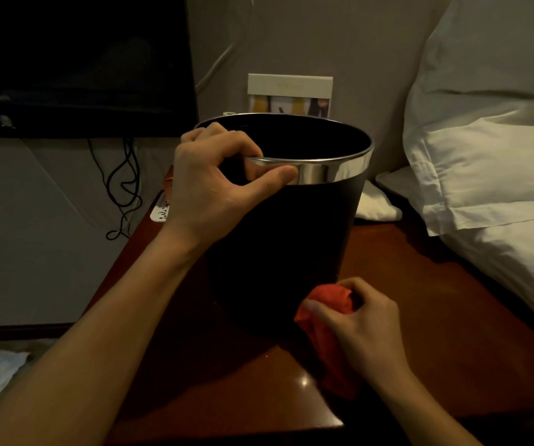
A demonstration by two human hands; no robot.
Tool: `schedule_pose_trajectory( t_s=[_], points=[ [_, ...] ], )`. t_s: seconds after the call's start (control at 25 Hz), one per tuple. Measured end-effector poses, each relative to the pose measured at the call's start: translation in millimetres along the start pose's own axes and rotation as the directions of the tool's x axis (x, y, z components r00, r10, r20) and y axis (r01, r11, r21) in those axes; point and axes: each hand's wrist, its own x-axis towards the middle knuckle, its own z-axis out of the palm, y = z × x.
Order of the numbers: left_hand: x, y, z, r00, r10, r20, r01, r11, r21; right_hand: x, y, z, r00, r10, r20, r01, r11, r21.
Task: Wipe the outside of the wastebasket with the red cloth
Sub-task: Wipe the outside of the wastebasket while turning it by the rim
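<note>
On the glossy reddish-brown wooden bedside table [420, 284] stands the round black wastebasket with its shiny silver metal rim band [285, 239], upright, mouth open toward us. We see the left hand [214, 185] up at the rim on the near-left side: fingers hooked over the edge into the opening, thumb pressed flat along the silver band outside, so the rim is pinched between them. Down low at the basket's near-right side, the right hand [365, 323] is curled around the crumpled red cloth [330, 320], thumb across the top of the wad, the bunched end pushed up against the black wall near the base. A loose tail of the cloth hangs below the palm over the tabletop.

Behind the basket we spot a cream and yellow printed card [290, 94] standing against the beige wall. To the right, white pillows [490, 162] pile up just beside the table. On the left, a dark television screen [79, 59] with black cables [124, 188] trailing beneath it, and a white power strip [159, 212] peeking out at the table's far-left edge.
</note>
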Motion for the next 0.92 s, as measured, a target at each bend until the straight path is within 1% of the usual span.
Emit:
schedule_pose_trajectory(
  t_s=[0.12,0.2,0.28,0.44,0.52,0.6,0.68,0.72,0.8,0.84,0.92],
  points=[
    [-1,0,1,1.000,0.008,-0.002,-0.008,1.000,-0.028,28,-31,-21,0.982,-0.067,-0.177,0.097,0.981,0.168],
    [1,-4,0,1.000,-0.003,-0.006,0.003,0.998,-0.065,37,-46,-28,0.972,-0.106,-0.208,0.156,0.959,0.238],
    [3,-9,-1,0.999,-0.040,-0.008,0.039,0.993,-0.115,31,-42,-22,0.982,-0.091,-0.166,0.129,0.964,0.234],
    [8,-13,-5,0.997,-0.074,-0.002,0.073,0.982,-0.174,-1,3,2,0.999,0.014,-0.038,-0.013,1.000,0.027],
    [10,-13,-7,0.997,-0.079,-0.007,0.076,0.981,-0.178,-12,11,5,0.998,0.052,0.029,-0.051,0.998,-0.026],
    [8,-11,-8,0.997,-0.062,-0.042,0.059,0.995,-0.076,-19,12,4,0.997,0.048,0.056,-0.047,0.999,-0.020],
    [3,0,-3,0.998,-0.012,-0.061,0.014,0.999,0.042,-22,12,4,0.996,0.055,0.067,-0.054,0.998,-0.013],
    [0,7,2,0.998,0.027,-0.049,-0.023,0.997,0.074,-22,11,3,0.996,0.060,0.069,-0.059,0.998,-0.010],
    [-4,24,14,0.995,0.098,0.022,-0.100,0.987,0.126,-22,13,4,0.996,0.061,0.062,-0.061,0.998,0.002],
    [-5,29,19,0.993,0.112,0.048,-0.118,0.981,0.152,-22,13,4,0.997,0.059,0.052,-0.060,0.998,0.016],
    [-3,29,20,0.993,0.108,0.041,-0.113,0.976,0.184,-22,13,4,0.999,0.048,0.021,-0.050,0.997,0.067]
  ],
)
